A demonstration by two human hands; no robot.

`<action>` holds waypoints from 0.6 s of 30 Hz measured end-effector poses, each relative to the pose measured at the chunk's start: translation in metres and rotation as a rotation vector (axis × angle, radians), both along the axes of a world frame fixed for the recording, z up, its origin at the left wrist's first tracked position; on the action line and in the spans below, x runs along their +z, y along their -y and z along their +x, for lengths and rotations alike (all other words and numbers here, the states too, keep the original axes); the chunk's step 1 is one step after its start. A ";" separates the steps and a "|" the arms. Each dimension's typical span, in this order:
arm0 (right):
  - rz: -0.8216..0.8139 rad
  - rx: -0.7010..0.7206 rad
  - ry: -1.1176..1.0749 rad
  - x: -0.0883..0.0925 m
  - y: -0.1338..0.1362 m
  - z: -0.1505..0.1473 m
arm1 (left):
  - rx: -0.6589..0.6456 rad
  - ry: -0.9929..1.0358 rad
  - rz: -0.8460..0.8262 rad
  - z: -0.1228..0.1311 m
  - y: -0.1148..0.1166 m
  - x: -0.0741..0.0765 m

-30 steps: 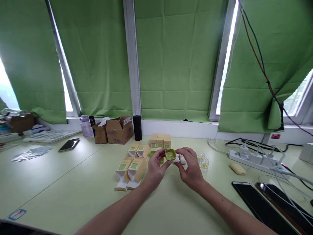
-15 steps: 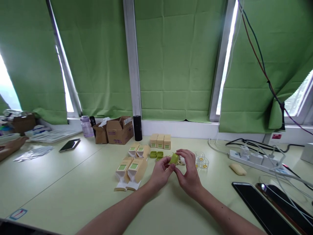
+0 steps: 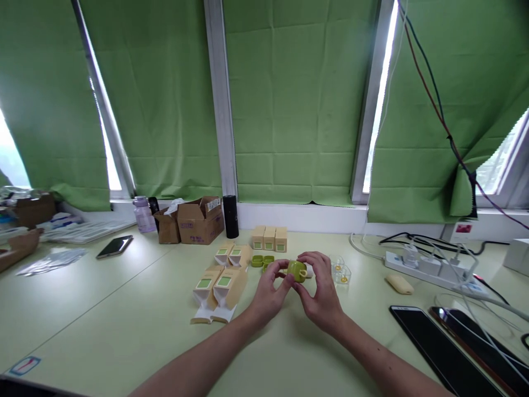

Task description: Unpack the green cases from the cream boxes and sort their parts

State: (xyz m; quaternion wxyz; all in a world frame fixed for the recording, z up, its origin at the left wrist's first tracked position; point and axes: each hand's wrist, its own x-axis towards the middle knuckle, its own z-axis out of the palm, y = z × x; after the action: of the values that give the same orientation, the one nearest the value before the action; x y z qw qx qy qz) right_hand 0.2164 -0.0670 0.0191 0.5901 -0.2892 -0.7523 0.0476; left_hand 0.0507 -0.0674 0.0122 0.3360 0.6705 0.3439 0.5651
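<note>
Both my hands meet over the middle of the pale green table (image 3: 103,314). My left hand (image 3: 268,295) and my right hand (image 3: 320,292) pinch a small green plastic case (image 3: 296,271) between their fingertips, a little above the tabletop. Just behind it lie more green case parts (image 3: 261,260) and two clear little cups (image 3: 342,270) with yellow pieces inside. To the left lie several tan cartons (image 3: 219,284) with green labels, flaps open. Three more small tan cartons (image 3: 270,238) stand upright in a row behind.
Open cardboard boxes (image 3: 198,220), a black cylinder (image 3: 230,208) and a bottle (image 3: 142,214) stand near the windowsill. A phone (image 3: 114,246) lies at left. A power strip (image 3: 430,267) with cables, a yellow bar (image 3: 399,284) and dark tablets (image 3: 446,347) occupy the right. Another person's hand (image 3: 19,247) shows at far left.
The green case was held open-side up a second ago; my fingers have since turned it and drawn it lower and slightly right. Another person's hand came into view at far left.
</note>
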 end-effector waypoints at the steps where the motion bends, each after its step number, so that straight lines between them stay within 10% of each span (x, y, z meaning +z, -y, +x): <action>1: -0.002 0.001 -0.003 0.001 0.001 0.000 | 0.032 -0.008 0.019 0.000 0.001 0.001; 18: -0.088 0.113 -0.032 -0.006 -0.002 0.002 | 0.198 -0.169 0.375 -0.004 0.005 0.009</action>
State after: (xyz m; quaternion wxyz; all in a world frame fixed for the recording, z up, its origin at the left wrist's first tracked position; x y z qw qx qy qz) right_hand 0.2181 -0.0651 0.0136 0.5850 -0.2709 -0.7552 0.1184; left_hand 0.0469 -0.0727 0.0209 0.1182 0.7292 0.3238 0.5911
